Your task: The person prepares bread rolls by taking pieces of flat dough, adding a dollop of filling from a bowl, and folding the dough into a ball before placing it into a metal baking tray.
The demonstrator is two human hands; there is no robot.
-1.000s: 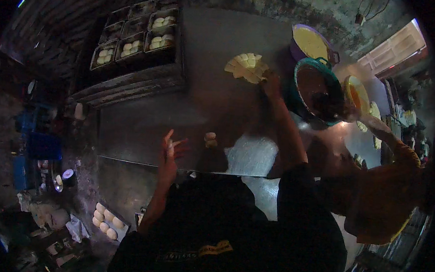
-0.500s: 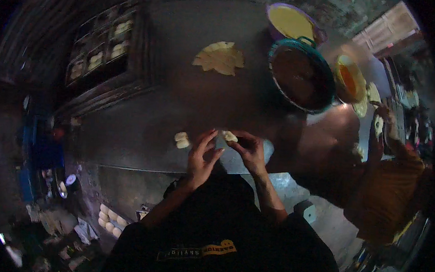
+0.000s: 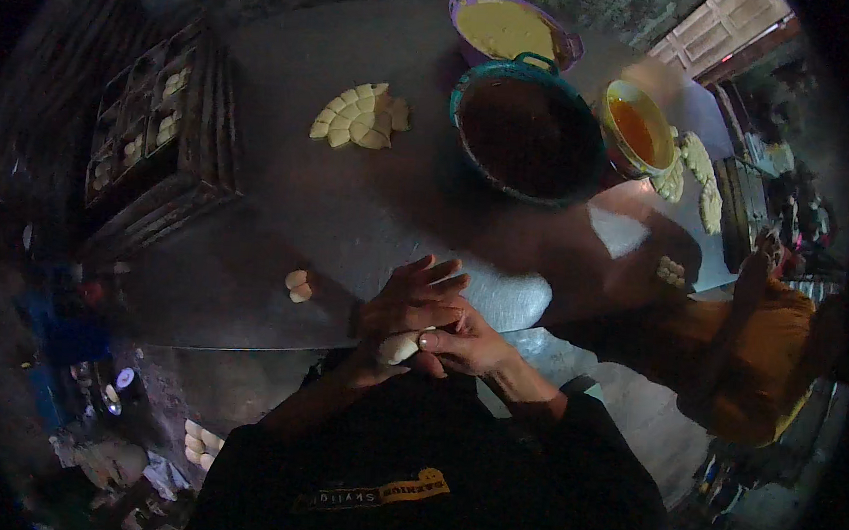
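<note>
Low at the centre, my two hands meet over a small pale dough piece [image 3: 401, 347]. My left hand [image 3: 398, 302] cradles it in the palm, fingers stretched out, while my right hand [image 3: 478, 346] presses it with the thumb, its other fingers partly hidden. On the steel table [image 3: 199, 290], to their left, sits a pair of small dough balls [image 3: 298, 286]. Farther back lies a pile of cut dough pieces [image 3: 356, 115].
Stacked trays with dough [image 3: 160, 132] stand left. Behind right are a teal tub [image 3: 525, 135], purple tub [image 3: 507, 32], yellow bowl [image 3: 637, 123] and shaped dough [image 3: 698, 165]. A co-worker in orange [image 3: 750, 353] is at right. More dough balls [image 3: 203, 441] lie below the table.
My right hand came back from the cut dough pile, took a small dough piece and brought it into my left palm. The view has turned, shifting table contents leftward.
</note>
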